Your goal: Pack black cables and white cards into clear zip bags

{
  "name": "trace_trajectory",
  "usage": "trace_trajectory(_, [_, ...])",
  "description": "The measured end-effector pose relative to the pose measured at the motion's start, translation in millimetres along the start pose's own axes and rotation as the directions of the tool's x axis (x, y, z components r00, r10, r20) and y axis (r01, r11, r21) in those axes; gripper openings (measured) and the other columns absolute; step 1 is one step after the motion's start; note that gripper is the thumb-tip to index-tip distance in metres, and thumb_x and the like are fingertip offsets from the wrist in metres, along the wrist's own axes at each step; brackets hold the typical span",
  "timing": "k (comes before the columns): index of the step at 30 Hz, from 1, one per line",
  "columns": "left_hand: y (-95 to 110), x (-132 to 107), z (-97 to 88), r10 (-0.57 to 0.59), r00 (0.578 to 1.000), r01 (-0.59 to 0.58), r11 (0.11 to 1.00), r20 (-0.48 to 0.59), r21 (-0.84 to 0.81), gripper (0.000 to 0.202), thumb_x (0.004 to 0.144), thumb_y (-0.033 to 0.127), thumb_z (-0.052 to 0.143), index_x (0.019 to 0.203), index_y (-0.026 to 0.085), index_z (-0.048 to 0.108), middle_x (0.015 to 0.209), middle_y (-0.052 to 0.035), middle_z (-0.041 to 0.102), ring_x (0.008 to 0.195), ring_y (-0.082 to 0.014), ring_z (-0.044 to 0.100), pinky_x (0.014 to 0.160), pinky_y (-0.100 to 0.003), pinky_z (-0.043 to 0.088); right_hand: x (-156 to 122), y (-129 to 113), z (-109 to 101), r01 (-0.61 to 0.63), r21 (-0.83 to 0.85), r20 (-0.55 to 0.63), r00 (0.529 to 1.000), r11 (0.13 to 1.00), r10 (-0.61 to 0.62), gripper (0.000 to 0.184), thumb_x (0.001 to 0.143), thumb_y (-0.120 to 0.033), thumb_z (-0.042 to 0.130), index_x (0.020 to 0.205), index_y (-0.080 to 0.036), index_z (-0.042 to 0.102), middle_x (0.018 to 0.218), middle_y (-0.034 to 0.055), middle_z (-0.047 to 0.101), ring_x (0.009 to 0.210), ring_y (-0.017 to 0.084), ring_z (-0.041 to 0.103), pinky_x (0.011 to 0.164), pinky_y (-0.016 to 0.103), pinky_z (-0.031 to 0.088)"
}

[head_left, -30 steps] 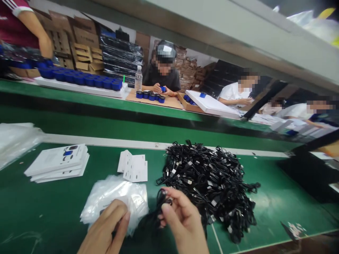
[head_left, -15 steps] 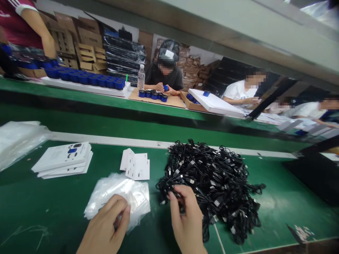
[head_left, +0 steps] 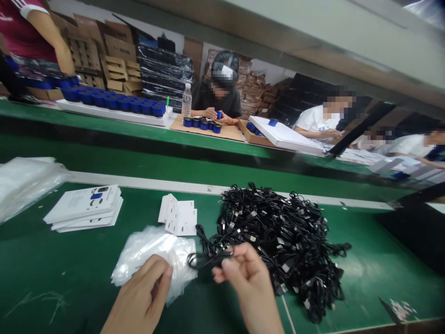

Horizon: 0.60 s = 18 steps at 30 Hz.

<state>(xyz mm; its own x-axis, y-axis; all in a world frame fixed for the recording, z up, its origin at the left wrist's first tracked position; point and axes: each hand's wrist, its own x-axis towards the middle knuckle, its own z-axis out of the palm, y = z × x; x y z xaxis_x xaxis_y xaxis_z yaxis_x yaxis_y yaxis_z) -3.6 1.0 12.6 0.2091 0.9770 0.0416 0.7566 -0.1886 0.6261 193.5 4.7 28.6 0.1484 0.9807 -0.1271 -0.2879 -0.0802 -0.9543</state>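
My left hand point(head_left: 139, 294) pinches the edge of a stack of clear plastic bags point(head_left: 153, 257) lying on the green bench top point(head_left: 76, 278). My right hand point(head_left: 248, 283) holds a coiled black cable point(head_left: 208, 257) between thumb and fingers, just above the bags' right edge. To the right of that hand lies a large heap of tangled black cables point(head_left: 281, 246) with silver connectors. White card inserts point(head_left: 180, 219) sit just beyond the bags.
A stack of printed white cards point(head_left: 83, 208) and a pile of plastic bags point(head_left: 24, 188) lie to the left. Past a raised divider, a person at a facing bench handles blue round objects point(head_left: 200, 122). More people sit to the right.
My right hand has lifted a black cable out of the heap and moved it left over the bags. My left hand stays on the bags, and the view has shifted slightly.
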Motion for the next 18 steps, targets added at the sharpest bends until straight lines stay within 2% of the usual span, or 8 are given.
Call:
trace_trajectory(2, [-1.5, -0.9, -0.5, 0.018, 1.0, -0.018, 1.0, -0.008, -0.006, 0.025, 0.095, 0.034, 0.032, 0.076, 0.025, 0.047, 0.077, 0.0021, 0.057, 0.069, -0.0142, 0.062, 0.061, -0.022, 0.048, -9.7, 10.7, 12.3, -0.054, 0.035, 0.04, 0.998, 0.998, 0.052, 0.034, 0.07, -0.044, 0.077, 0.078, -0.02, 0.054, 0.066, -0.0028, 0.064, 0.057, 0.014, 0.067, 0.056, 0.023, 0.054])
trace_trajectory(4, [-2.6, -2.5, -1.1, 0.017, 0.999, -0.018, 1.0, -0.049, -0.005, 0.021, 0.094, 0.031, 0.033, 0.083, 0.025, 0.049, 0.086, 0.0008, 0.058, 0.075, -0.0142, 0.064, 0.062, -0.021, 0.049, -15.3, 21.8, 18.7, -0.018, -0.039, 0.032, 0.999, 0.999, 0.019, 0.031, 0.073, -0.045, 0.073, 0.079, -0.019, 0.057, 0.067, -0.0012, 0.064, 0.059, 0.014, 0.066, 0.058, 0.024, 0.054])
trace_trajectory(6, [-3.2, -4.4, -2.1, 0.023, 0.994, -0.022, 1.0, -0.104, 0.01, 0.018, 0.094, 0.03, 0.034, 0.088, 0.026, 0.05, 0.095, -0.0004, 0.057, 0.079, -0.0133, 0.064, 0.062, -0.019, 0.049, -16.7, 29.6, 18.7, 0.091, -0.202, 0.018, 0.996, 0.975, -0.089, 0.021, 0.077, -0.037, 0.07, 0.079, -0.02, 0.059, 0.068, -0.0003, 0.065, 0.061, 0.014, 0.064, 0.06, 0.023, 0.052])
trace_trajectory(9, [-4.4, -7.1, -4.5, 0.04, 0.988, -0.033, 0.998, -0.147, 0.053, 0.018, 0.094, 0.031, 0.036, 0.086, 0.026, 0.051, 0.104, -0.0023, 0.055, 0.083, -0.0126, 0.065, 0.067, -0.019, 0.051, -15.1, 33.0, 14.3, 0.282, -0.413, 0.07, 0.958, 0.866, -0.279, 0.002, 0.08, -0.022, 0.062, 0.081, -0.021, 0.061, 0.074, 0.0007, 0.067, 0.065, 0.013, 0.062, 0.062, 0.021, 0.049])
trace_trajectory(13, [-8.4, -9.3, -4.6, 0.065, 0.984, -0.043, 0.99, -0.164, 0.137, 0.016, 0.094, 0.033, 0.038, 0.091, 0.025, 0.052, 0.115, -0.0055, 0.054, 0.1, -0.0159, 0.062, 0.079, -0.023, 0.052, -15.1, 33.8, 17.3, 0.438, -0.399, 0.168, 0.899, 0.806, -0.405, 0.011, 0.081, -0.012, 0.055, 0.083, -0.022, 0.059, 0.081, 0.0014, 0.068, 0.074, 0.014, 0.065, 0.067, 0.021, 0.05])
trace_trajectory(18, [-11.2, -12.8, 3.2, 0.159, 0.962, -0.11, 0.97, -0.222, 0.218, 0.013, 0.092, 0.029, 0.041, 0.097, 0.025, 0.053, 0.123, -0.0071, 0.053, 0.112, -0.0204, 0.056, 0.086, -0.031, 0.052, -18.0, 48.6, 33.4, 0.475, -0.434, 0.123, 0.873, 0.766, -0.472, 0.015, 0.081, -0.008, 0.052, 0.084, -0.022, 0.055, 0.077, 0.0014, 0.066, 0.07, 0.014, 0.064, 0.063, 0.021, 0.051])
